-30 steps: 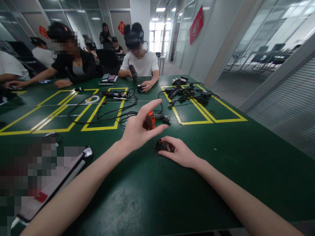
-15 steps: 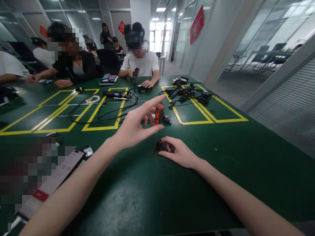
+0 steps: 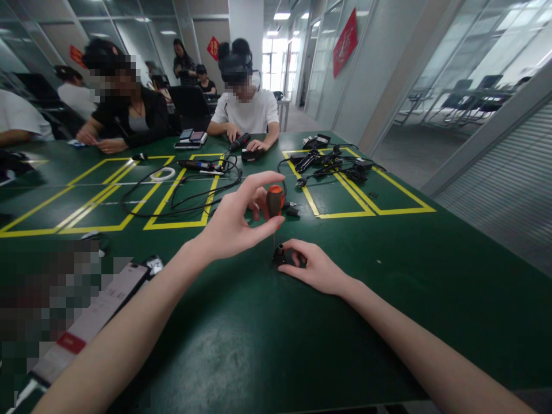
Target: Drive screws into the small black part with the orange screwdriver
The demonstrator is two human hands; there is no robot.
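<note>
An orange-and-grey screwdriver (image 3: pixel 274 201) stands upright with its thin shaft pointing down. Around its handle curve the fingers of my left hand (image 3: pixel 248 215), the thumb against the near side. The shaft meets a small black part (image 3: pixel 279 256) with a short upright tube, which rests on the green table. Thumb and index finger of my right hand (image 3: pixel 314 267) pinch this part from the right. Where exactly the screwdriver's tip sits is too small to tell.
Black cables and adapters (image 3: pixel 328 164) lie inside yellow tape at the back right. A corded electric screwdriver (image 3: pixel 200 165) and a white ring (image 3: pixel 163 174) lie further left. A phone (image 3: pixel 92 313) is by my left forearm. Across the table, a person (image 3: pixel 246 109) holds a black power tool.
My left fingers have closed in around the screwdriver handle, which has turned and shifted slightly left. My right hand has stayed put. The person opposite has lowered the power tool.
</note>
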